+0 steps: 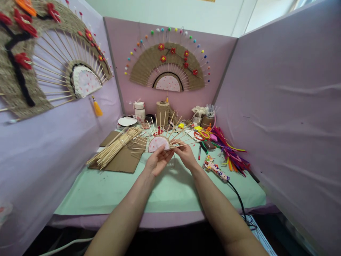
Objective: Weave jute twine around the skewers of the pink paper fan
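A small fan frame [159, 143], a pink spotted half-circle with thin wooden sticks fanning out from its curved edge, is held up over the table. My left hand [159, 160] grips its lower edge, thumb on the front and fingers behind. At its right end, the fingers of my right hand [185, 153] are pinched together by the lowest sticks; exactly what lies between the fingertips is hidden. Left of the frame, a bundle of wooden sticks [117, 145] lies on a brown cardboard sheet [125, 163].
A patterned glue gun [215, 168] with a black cord lies at right, beside colourful pipe cleaners [231, 153]. A twine spool [162, 112] and white bottle [139, 111] stand at the back. Finished fans hang on the left wall and back panel [170, 53]. Partitions [287, 106] enclose the table.
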### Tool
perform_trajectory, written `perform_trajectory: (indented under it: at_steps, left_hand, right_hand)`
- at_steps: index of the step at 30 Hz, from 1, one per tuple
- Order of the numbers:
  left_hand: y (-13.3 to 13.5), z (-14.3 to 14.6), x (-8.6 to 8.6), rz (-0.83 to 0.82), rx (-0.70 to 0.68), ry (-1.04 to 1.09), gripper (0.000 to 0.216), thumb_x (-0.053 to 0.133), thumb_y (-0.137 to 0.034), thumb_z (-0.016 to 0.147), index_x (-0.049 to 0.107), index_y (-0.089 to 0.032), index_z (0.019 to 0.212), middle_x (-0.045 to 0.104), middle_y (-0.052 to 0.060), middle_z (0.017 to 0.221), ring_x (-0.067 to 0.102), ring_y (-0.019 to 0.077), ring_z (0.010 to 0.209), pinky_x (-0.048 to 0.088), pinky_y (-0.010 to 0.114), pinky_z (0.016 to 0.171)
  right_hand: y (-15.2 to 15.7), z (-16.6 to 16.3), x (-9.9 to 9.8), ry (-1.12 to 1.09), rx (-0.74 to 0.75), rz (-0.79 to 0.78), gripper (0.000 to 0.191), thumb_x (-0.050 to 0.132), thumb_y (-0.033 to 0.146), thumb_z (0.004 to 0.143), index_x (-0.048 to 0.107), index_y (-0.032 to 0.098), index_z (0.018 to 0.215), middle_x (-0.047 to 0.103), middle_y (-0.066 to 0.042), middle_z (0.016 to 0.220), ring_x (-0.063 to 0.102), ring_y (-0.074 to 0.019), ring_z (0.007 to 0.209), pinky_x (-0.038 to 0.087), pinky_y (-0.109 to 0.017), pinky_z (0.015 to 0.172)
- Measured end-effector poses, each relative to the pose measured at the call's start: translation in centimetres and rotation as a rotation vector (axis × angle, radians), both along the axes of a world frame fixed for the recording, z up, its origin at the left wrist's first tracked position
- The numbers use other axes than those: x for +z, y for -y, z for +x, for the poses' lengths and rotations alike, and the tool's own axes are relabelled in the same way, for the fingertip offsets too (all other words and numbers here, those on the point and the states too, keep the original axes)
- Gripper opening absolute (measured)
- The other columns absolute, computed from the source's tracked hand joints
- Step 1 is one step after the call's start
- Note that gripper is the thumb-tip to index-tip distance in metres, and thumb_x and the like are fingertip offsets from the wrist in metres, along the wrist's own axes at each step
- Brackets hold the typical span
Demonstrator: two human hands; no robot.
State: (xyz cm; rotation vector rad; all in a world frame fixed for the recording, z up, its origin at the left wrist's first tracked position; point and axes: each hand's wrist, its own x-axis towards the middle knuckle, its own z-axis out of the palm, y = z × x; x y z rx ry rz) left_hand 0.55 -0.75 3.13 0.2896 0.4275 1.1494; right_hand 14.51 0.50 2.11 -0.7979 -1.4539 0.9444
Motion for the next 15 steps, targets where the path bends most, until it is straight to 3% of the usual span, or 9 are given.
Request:
perform_trajectory:
  at_steps: [4,9,15]
  left_hand:
    - [0.07,-0.12,-0.13,0.01,-0.053,-0.055,0.008,0.056,-0.011,0.078,0.062,-0.01,0.082,0.069,0.011,0.078,0.067,0.0184,0.08,0.053,0.033,0.084]
    - [0.01,-0.46,0.02,-0.014,-0.087,-0.116,0.005,0.058,-0.011,0.076,0.061,-0.012,0.08,0.069,0.008,0.074,0.066,0.0175,0.076,0.054,0.034,0.079]
    - [-0.28,-0.97,0.23,0.005,-0.032,-0.155,0.008,0.055,-0.008,0.076,0.06,-0.012,0.081,0.069,0.006,0.072,0.065,0.0127,0.067,0.054,0.027,0.073]
  right_hand:
    - [-0.02,0.38,0.11,0.004,-0.019,0.068,0.011,0.064,0.031,0.073,0.065,0.021,0.075,0.061,-0.004,0.096,0.057,-0.0192,0.094,0.043,-0.034,0.087]
    - [0.18,0.29,-0.04,0.059,-0.123,0.145,0.014,0.059,0.034,0.078,0.06,0.02,0.078,0.061,-0.004,0.087,0.057,-0.0177,0.088,0.043,-0.033,0.085]
    - [0.05,-0.22,-0.48,0.03,-0.076,-0.034,0.017,0.061,0.036,0.075,0.059,0.02,0.08,0.06,-0.001,0.075,0.055,-0.0133,0.067,0.045,-0.028,0.067]
